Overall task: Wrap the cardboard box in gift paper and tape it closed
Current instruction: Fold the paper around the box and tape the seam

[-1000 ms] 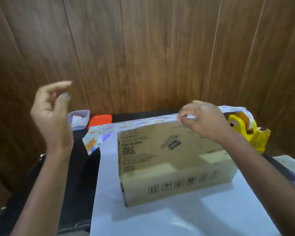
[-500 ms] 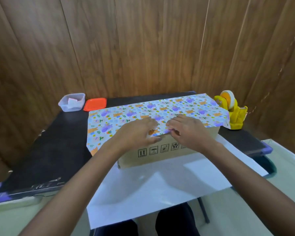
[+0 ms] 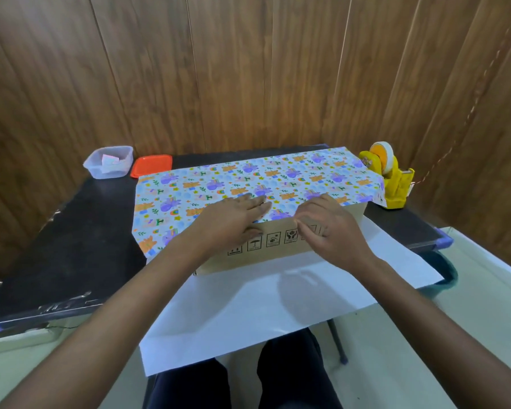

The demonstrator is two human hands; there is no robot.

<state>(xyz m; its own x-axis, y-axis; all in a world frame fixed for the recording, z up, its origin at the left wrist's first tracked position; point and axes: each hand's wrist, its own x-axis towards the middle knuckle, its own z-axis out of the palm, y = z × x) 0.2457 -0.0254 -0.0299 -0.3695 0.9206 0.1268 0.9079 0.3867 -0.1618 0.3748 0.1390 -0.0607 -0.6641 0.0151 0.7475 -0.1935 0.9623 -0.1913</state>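
On the dark tabletop (image 3: 80,240), set toward its near right part, the box (image 3: 278,252) lies lengthwise on the paper (image 3: 248,305), whose plain white underside runs past the near edge and hangs over the person's lap, probably left long so it can come up over the front face. The far flap, printed with small purple and orange figures on a pale ground, is folded over the flat top and overhangs at the left end. The box is matte brown card with a row of black handling symbols on its near side. The left hand (image 3: 233,219) lies flat, fingers spread, its grip open and simply pressing the flap down near the box's front edge, likely to keep the thin sheet taut. The right hand (image 3: 328,225) curls at that same edge, fingertips apparently pinching the flap's border. At the far right corner a glossy yellow dispenser (image 3: 393,181) waits within reach for taping
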